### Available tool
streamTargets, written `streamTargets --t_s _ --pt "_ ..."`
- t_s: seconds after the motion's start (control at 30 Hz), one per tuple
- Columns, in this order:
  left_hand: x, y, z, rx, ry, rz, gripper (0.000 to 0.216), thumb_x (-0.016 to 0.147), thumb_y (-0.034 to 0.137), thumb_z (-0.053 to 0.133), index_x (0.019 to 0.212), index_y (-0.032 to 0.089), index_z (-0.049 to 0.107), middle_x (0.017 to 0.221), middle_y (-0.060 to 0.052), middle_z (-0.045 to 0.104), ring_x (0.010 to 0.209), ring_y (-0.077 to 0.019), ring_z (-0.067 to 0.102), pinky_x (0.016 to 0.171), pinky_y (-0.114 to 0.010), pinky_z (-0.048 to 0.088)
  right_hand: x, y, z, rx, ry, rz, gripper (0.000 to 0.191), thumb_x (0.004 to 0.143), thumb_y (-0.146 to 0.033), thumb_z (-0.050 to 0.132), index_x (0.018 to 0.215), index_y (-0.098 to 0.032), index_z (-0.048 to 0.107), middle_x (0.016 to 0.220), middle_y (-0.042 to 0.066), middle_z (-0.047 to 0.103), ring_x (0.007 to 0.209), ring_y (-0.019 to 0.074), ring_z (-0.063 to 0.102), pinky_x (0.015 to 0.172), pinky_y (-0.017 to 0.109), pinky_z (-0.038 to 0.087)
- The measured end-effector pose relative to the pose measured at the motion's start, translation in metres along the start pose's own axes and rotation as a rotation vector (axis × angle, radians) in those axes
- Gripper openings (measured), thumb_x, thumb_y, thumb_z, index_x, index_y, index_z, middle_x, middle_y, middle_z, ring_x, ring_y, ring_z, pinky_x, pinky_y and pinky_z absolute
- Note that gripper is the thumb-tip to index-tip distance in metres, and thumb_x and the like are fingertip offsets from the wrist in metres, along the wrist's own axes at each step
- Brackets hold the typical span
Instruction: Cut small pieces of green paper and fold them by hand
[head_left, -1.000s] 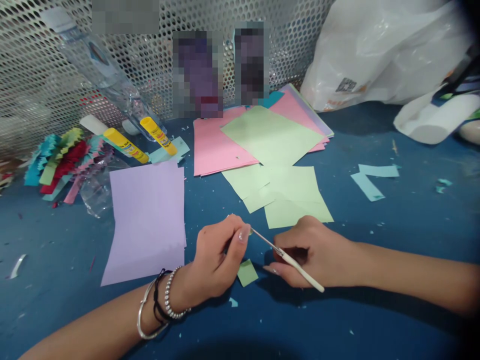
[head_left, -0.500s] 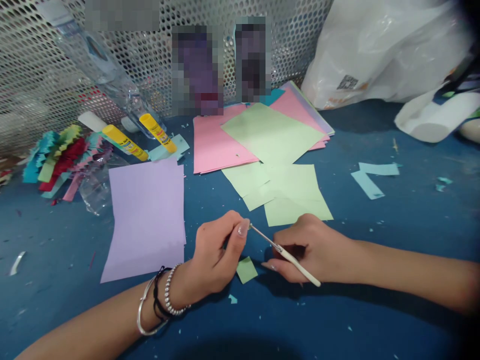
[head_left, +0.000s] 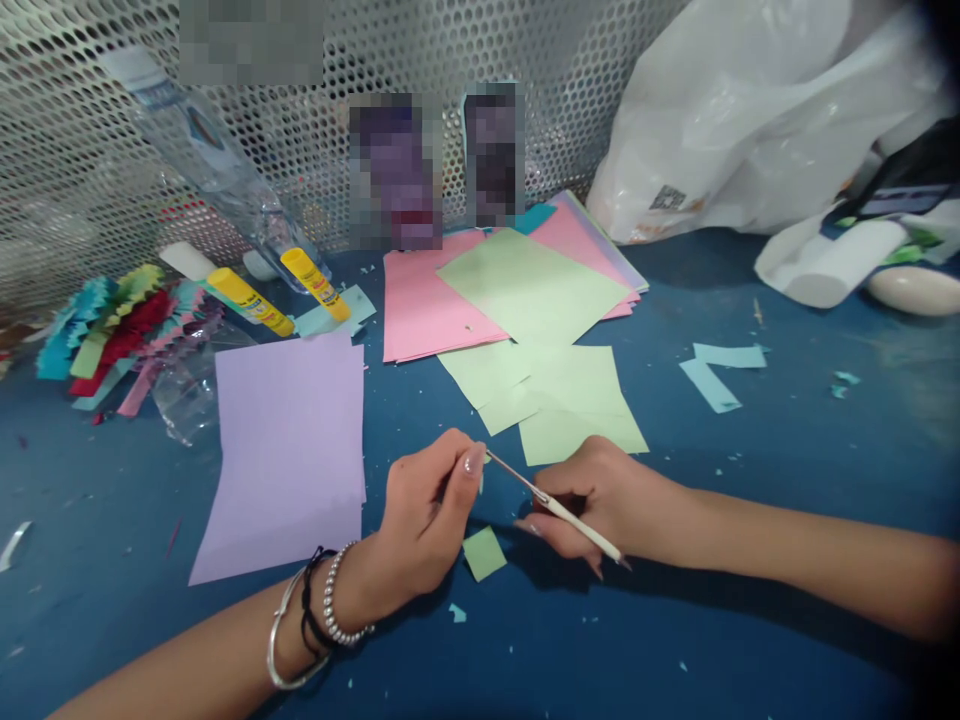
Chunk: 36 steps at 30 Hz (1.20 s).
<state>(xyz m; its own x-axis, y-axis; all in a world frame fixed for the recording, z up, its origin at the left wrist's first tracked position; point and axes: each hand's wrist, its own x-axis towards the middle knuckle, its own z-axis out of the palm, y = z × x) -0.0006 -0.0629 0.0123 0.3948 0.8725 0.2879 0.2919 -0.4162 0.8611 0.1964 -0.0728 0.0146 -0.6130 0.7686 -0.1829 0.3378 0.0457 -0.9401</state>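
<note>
Left hand [head_left: 427,515] pinching the metal tip of a thin white-handled tool [head_left: 559,510]. Long axis slanting from upper left down to lower right, just above a small green paper square [head_left: 484,553]. Right hand [head_left: 600,495] gripping the handle, fingers closed.

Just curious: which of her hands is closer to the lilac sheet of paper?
Left. The left hand is just right of the lilac sheet; the right hand, holding the thin tool, is farther right.

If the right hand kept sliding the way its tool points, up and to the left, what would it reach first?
The right hand aims its thin tool at the left hand, whose fingertips already pinch the tip. It would probably meet those first; the lilac sheet lies beyond.
</note>
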Motion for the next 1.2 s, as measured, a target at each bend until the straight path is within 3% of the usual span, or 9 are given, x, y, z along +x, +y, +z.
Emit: streamTargets --t_s 0.27,0.43,0.73,1.03,1.2 --pt "0.0 -0.001 0.003 -0.06 0.069 -0.115 0.03 0.095 0.027 0.033 0.069 0.019 0.043 0.052 0.006 0.034 0.043 -0.0053 0.032 0.043 -0.021 0.03 0.0 -0.004 0.002 -0.031 0.072 -0.064 0.028 0.078 -0.034 0.056 0.059 -0.014 0.055 0.043 0.002 0.058 0.036 0.0082 0.053 0.034 0.016 0.035" --pt "0.001 0.002 0.004 0.012 0.053 -0.113 0.026 0.094 0.026 0.035 0.073 0.019 0.049 0.053 0.006 0.038 0.043 -0.0055 0.033 0.042 -0.021 0.03 0.0 -0.01 0.006 -0.077 0.075 0.0 0.032 0.078 -0.039 0.055 0.057 -0.014 0.054 0.044 0.002 0.058 0.039 0.01 0.055 0.036 0.017 0.037" --pt "0.0 0.012 0.004 0.166 0.074 0.084 0.023 0.092 0.015 0.036 0.07 0.018 0.044 0.055 0.005 0.038 0.047 -0.0062 0.036 0.047 -0.021 0.033 0.002 -0.009 0.015 -0.094 0.113 -0.048 0.029 0.075 -0.037 0.057 0.058 -0.014 0.055 0.043 0.001 0.057 0.037 0.008 0.049 0.036 0.017 0.034" --pt "0.002 0.019 0.005 0.297 0.042 0.235 0.023 0.09 0.011 0.036 0.068 0.018 0.04 0.054 0.005 0.04 0.044 -0.0062 0.036 0.043 -0.02 0.031 -0.004 -0.009 0.022 -0.182 0.256 -0.159 0.027 0.073 -0.033 0.057 0.054 -0.014 0.053 0.043 -0.001 0.052 0.038 0.0054 0.038 0.038 0.017 0.03" --pt "0.004 0.019 0.005 0.311 0.046 0.281 0.022 0.089 0.01 0.036 0.07 0.018 0.041 0.055 0.005 0.041 0.045 -0.0067 0.037 0.043 -0.02 0.031 -0.005 -0.01 0.026 -0.186 0.262 -0.132 0.027 0.074 -0.032 0.055 0.054 -0.014 0.052 0.043 -0.001 0.051 0.038 0.0054 0.036 0.037 0.018 0.029"
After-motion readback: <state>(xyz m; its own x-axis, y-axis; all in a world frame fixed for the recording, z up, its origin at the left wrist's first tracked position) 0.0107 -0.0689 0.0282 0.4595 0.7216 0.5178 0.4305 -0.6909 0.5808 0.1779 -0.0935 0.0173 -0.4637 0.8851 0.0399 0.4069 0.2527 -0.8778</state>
